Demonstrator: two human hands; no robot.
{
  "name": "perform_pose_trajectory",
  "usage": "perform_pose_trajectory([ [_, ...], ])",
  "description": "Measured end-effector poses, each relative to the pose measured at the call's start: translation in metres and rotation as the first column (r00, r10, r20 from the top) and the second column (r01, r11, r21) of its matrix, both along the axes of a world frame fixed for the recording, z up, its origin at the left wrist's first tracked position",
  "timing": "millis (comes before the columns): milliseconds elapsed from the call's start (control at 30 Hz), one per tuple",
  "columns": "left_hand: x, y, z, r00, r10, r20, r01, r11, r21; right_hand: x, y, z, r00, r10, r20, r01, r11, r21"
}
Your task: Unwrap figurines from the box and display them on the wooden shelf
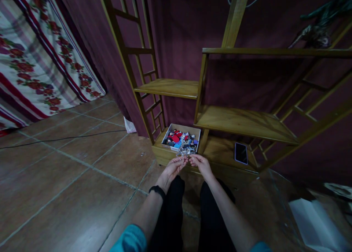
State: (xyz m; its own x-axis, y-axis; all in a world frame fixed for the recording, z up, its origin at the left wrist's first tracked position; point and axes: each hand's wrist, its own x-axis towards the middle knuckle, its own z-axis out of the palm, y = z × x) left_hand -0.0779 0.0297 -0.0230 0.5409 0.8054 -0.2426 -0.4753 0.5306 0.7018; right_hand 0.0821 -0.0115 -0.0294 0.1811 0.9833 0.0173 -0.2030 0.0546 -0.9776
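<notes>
Pinching the lower edge of a shiny, clear-looking bundle [185, 152], my left hand [175, 165] sits just below it and to its left. My right hand [200, 163] is at its lower right, fingers curled in; I can't tell whether they grip it. The bundle is right in front of both hands, overlapping the near edge of the shallow box [195, 129] of colorful figurines [176, 135] on the low wooden shelf [158, 144].
</notes>
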Motion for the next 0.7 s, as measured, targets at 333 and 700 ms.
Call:
perform_pose_trajectory([
  [333, -0.0006, -0.0041, 0.0052, 0.999, -0.045, -0.003, 0.045, 0.999, 0.018, 0.0021, 0.0013, -0.0031, 0.999, -0.011, 0.035, 0.011, 1.000, 0.004],
  [700, -0.0025, -0.0083, 0.0047, 0.992, -0.122, -0.022, 0.122, 0.992, -0.011, -0.0014, 0.0026, -0.0023, 0.998, 0.032, 0.045, -0.032, 0.999, 0.001],
])
